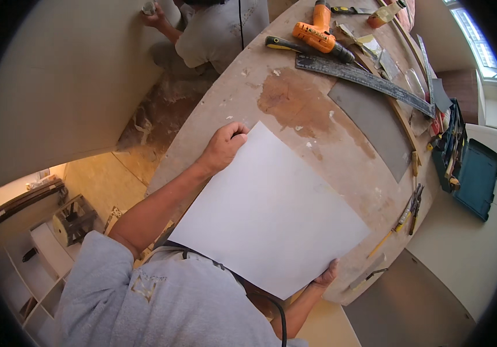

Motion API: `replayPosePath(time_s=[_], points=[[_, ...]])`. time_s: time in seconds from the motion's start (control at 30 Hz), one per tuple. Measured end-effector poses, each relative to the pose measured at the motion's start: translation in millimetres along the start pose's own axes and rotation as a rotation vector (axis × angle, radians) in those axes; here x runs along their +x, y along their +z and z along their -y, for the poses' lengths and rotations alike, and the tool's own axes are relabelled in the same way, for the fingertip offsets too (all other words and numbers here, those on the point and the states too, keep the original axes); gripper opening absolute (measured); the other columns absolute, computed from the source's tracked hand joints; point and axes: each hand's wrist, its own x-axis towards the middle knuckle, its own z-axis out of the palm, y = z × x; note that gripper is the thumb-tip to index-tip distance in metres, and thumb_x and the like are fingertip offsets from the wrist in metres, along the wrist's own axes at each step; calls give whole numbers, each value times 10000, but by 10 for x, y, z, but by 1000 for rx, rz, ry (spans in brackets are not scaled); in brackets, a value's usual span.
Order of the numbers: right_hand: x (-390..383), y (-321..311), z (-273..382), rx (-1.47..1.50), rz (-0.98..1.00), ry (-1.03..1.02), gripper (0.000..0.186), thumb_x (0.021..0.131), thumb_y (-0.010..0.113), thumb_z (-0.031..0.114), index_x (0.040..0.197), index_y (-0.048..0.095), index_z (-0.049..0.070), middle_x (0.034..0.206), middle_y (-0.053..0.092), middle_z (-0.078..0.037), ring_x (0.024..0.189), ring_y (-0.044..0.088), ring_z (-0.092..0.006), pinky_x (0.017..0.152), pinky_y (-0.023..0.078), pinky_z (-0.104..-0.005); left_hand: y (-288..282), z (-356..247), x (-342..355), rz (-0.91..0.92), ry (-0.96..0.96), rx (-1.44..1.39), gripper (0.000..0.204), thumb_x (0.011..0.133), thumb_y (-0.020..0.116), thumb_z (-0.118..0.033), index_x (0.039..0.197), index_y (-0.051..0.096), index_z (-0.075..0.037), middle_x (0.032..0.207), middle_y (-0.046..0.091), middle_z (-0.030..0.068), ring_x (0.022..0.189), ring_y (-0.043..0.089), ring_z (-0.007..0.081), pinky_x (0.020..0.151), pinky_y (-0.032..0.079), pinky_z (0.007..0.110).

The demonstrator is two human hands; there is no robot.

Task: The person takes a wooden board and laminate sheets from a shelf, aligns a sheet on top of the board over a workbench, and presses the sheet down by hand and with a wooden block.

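A square white sheet (268, 211) lies across the near part of a worn, stained worktable (213, 110), close against my body. My left hand (226, 147) grips its far left edge near the corner, fingers curled over it. At the lower right edge my right hand (324, 275) holds the same sheet, its fingers partly hidden underneath. A dark cord (280, 315) runs down by my body beside the right forearm.
Toward the back sit an orange drill (315, 34), metal square (364, 81), grey panel (370, 130) and bottle (381, 17). Pliers (415, 211) lie on the right, beside an open teal toolbox (474, 179). Another person (225, 34) crouches by the left wall, holding something.
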Motion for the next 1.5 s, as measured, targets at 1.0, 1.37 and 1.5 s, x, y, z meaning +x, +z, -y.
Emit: replayPosePath(time_s=[1.0, 1.37, 1.5], points=[[-583, 447, 237, -152, -88, -148, 812, 683, 759, 326, 1351, 497, -55, 1181, 635, -193, 1042, 656, -357, 854, 556, -484, -113, -895, -540, 39, -284, -197, 230, 1035, 615, -225, 1152, 619, -27, 1016, 674, 19, 880, 630, 79, 792, 531, 259], [-1050, 1315, 99, -163, 18, -92, 243, 1029, 507, 161, 1077, 694, 13, 1127, 655, -147, 1037, 632, -265, 902, 524, -370, -1780, -608, -1125, -211, 71, 145, 258, 1074, 544, -300, 1126, 622, -60, 1054, 653, -9, 922, 592, 51, 815, 520, 263], [-66, 1400, 484, -1196, 74, -754, 237, 925, 709, 170, 1093, 695, 3, 1120, 692, -129, 1062, 644, -306, 972, 481, -393, -2366, -911, -1402, -189, 33, -199, 325, 1077, 515, -305, 1279, 598, -64, 1186, 657, 56, 1051, 645, 170, 956, 548, 389]])
